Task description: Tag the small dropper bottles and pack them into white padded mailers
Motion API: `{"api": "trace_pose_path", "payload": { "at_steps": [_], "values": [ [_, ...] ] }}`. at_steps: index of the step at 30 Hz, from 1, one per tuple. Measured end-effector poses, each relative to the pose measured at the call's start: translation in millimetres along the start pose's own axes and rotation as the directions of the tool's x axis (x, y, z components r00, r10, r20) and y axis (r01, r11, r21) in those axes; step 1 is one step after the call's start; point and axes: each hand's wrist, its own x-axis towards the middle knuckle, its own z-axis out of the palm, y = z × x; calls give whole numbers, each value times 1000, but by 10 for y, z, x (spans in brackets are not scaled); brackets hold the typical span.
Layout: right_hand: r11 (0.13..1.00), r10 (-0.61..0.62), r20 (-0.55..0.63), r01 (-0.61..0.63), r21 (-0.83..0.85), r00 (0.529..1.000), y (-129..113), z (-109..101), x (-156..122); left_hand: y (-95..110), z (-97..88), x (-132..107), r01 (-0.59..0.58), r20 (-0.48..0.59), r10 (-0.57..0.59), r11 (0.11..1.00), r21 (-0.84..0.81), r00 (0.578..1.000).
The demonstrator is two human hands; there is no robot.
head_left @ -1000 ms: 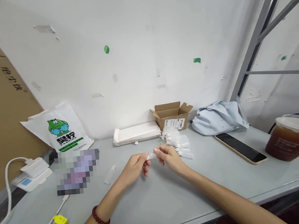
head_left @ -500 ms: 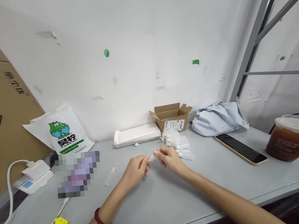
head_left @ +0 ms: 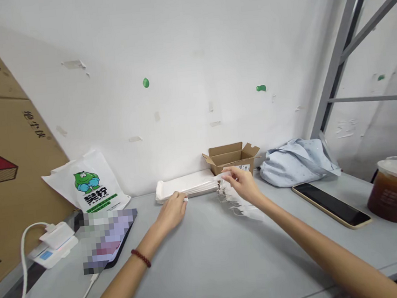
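My left hand [head_left: 172, 212] reaches low over the desk, its fingers curled at a small white cap-like piece [head_left: 186, 200]; the fingertips are partly hidden. To the right, my right hand [head_left: 241, 184] pinches a small translucent plastic piece [head_left: 222, 176] above a cluster of similar pieces [head_left: 244, 206]. Thin strands stick out from the cluster's left side. Part of the cluster is hidden behind my right hand and forearm.
Behind my hands lie a white wrapped stack [head_left: 184, 184] and an open cardboard box [head_left: 230, 157]. A light-blue cloth bag [head_left: 294, 163], phone [head_left: 330, 204] and drink cup [head_left: 395, 191] are at right. A plastic bag [head_left: 91, 185], second phone [head_left: 114, 239] and charger cable [head_left: 24, 259] stand left.
My hands have separated from the small piece between them. The left moved forward to the white piece, the right forward and right over the cluster. The view has shifted slightly.
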Motion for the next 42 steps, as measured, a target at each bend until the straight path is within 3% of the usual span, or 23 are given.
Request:
{"api": "trace_pose_path", "payload": {
  "at_steps": [3,10,17,21,22,23,24,26,28,29,30,32,34,36,38,42],
  "values": [
    [992,-62,7,62,-112,998,220,-29,102,-17,52,133,-16,65,9,994,109,998],
    [943,-142,16,140,-302,990,564,-51,69,80,193,185,3,92,-14,993,116,996],
    [915,-73,53,88,-394,996,640,-78,81,45,180,232,46,88,-38,994,-97,995],
    [897,-140,-3,126,-424,990,621,-140,1,57,76,70,145,63,-131,934,-326,989],
    [894,-166,-24,141,-425,986,598,-143,-17,45,17,1,186,52,-182,881,-435,982],
    [893,-191,-43,156,-422,981,567,-137,-33,21,-55,-73,237,48,-267,741,-628,962],
    [893,-212,-54,172,-416,976,530,-122,-50,-15,-136,-148,244,53,-341,547,-801,939],
    [889,-258,-56,214,-404,965,442,-72,-88,-119,-306,-285,180,83,-400,214,-960,913],
    [886,-296,-36,260,-384,955,343,-9,-137,-245,-448,-388,155,128,-426,29,-988,895],
    [887,-307,-19,279,-368,952,293,22,-165,-306,-499,-424,159,139,-441,9,-987,887],
    [889,-314,0,294,-350,949,243,51,-196,-362,-533,-453,183,144,-456,43,-982,878],
    [896,-326,42,323,-304,944,149,100,-259,-445,-562,-497,298,144,-470,274,-914,871],
    [899,-338,90,350,-262,937,69,138,-319,-484,-554,-535,456,201,-454,568,-685,868],
    [900,-344,149,371,-230,927,8,167,-371,-483,-536,-570,535,307,-441,744,-400,843],
    [901,-341,200,380,-210,919,-31,191,-410,-452,-520,-597,561,383,-454,793,-237,804],
    [912,-326,232,370,-179,916,-63,234,-458,-381,-483,-607,579,429,-455,785,-220,780]
  ]
}}
